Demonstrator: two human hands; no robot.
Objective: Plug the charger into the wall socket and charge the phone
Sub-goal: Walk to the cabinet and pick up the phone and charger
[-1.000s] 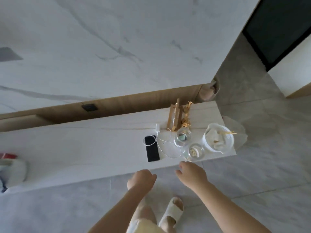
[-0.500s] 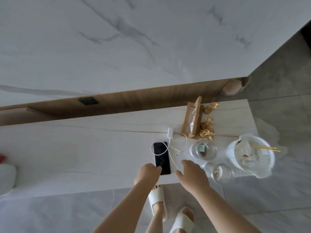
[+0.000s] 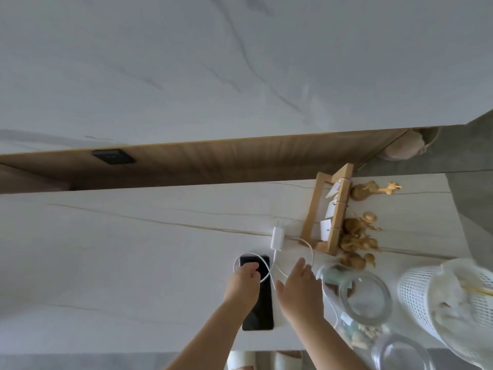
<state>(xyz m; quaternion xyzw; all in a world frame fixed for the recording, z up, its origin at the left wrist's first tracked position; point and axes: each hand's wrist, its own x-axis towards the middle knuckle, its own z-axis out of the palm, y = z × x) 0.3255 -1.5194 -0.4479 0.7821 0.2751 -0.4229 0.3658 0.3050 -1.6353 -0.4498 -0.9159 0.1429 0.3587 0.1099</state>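
A black phone [image 3: 260, 308] lies face up on the white marble counter [image 3: 120, 263]. A white charger plug [image 3: 278, 237] rests just beyond it, prongs pointing at the wall, and its white cable [image 3: 309, 249] loops over the phone's top. My left hand [image 3: 244, 283] hovers over the phone's upper left with its fingers curled; nothing is visibly held. My right hand [image 3: 300, 285] is to the right of the phone, fingers spread over the cable. A black wall socket [image 3: 113, 156] sits in the wooden back panel at the far left.
A wooden frame stand [image 3: 329, 209] and gold dried flowers [image 3: 358, 236] stand to the right of the charger. Two glass jars [image 3: 365, 297] and a white mesh basket [image 3: 437, 303] crowd the counter's right end. A marble wall rises above the wooden panel.
The view has moved closer to the counter. Both hands have reached forward from the counter's front edge, the left over the phone's top, the right over the cable.
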